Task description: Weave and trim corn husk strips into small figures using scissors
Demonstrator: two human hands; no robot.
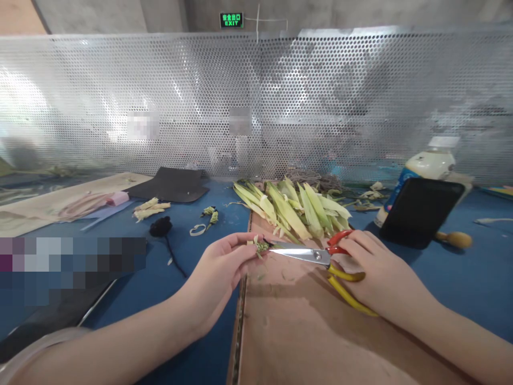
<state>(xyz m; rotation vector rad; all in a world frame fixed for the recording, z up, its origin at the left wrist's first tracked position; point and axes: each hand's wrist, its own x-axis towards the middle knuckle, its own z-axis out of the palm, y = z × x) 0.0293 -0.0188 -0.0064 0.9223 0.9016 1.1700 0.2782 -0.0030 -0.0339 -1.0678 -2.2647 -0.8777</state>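
Note:
Between the fingertips of my left hand (pixel 226 267) is a small green braided piece of husk (pixel 261 246), with a dark bit at its upper end. My right hand (pixel 372 267) is wrapped round a pair of scissors (pixel 316 255) with red and yellow handles. Their blades point left, and the tips reach the braided piece; whether they touch it I cannot tell. Just beyond both hands lies a pile of pale green corn husks (pixel 292 208) on a brown cardboard sheet (pixel 304 331). Small green clippings are scattered on the cardboard under the blades.
At the right a black phone (pixel 420 214) leans against a bottle (pixel 430 160), beside a wooden-handled tool (pixel 457 239). On the left lie a black flower-like piece (pixel 161 227), husk braids (pixel 210 216) and black sheet (pixel 168 184). A perforated metal panel (pixel 256 96) stands behind.

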